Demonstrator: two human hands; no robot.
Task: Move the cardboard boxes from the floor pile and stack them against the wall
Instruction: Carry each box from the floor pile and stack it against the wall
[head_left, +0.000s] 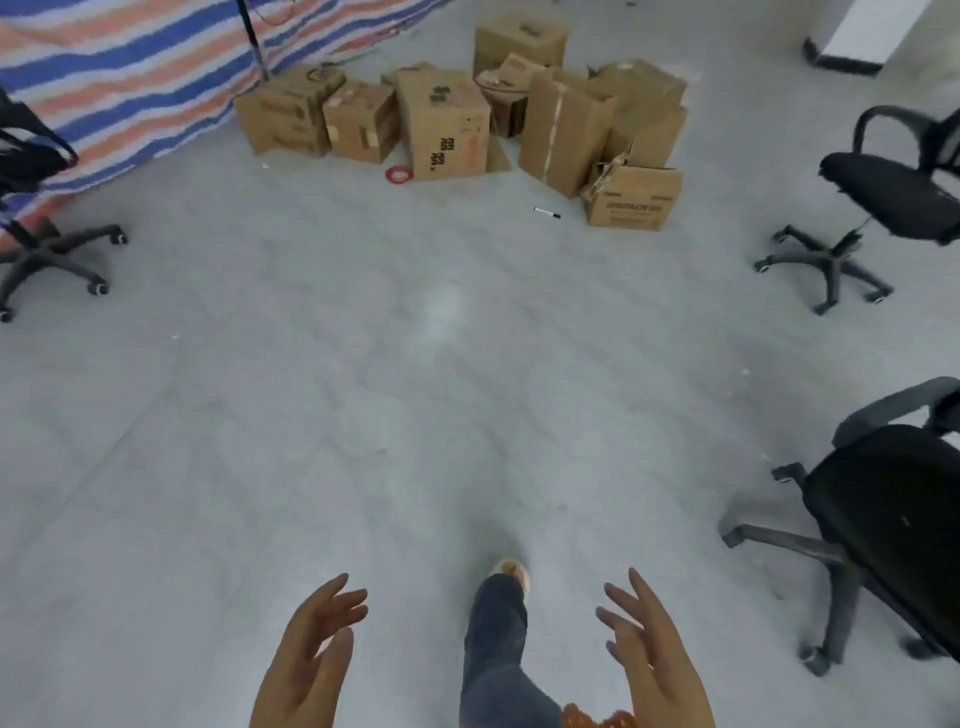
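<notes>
Both empty, left hand (306, 660) and right hand (649, 649) face the cardboard boxes (457, 114).

Soft, even daylight, pale glare patch on the floor (441, 312), blurred wide-angle edges.

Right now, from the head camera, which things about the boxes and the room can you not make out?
- Cardboard boxes: print too small and blurred to read; rear boxes partly hidden by front ones.
- Black chair: cut by the left edge.
- Wall for stacking: cannot tell which one; a striped tarp covers the back.
- Left hand and right hand: wrists cut by the bottom edge.
- Red ring: too small to identify.
</notes>
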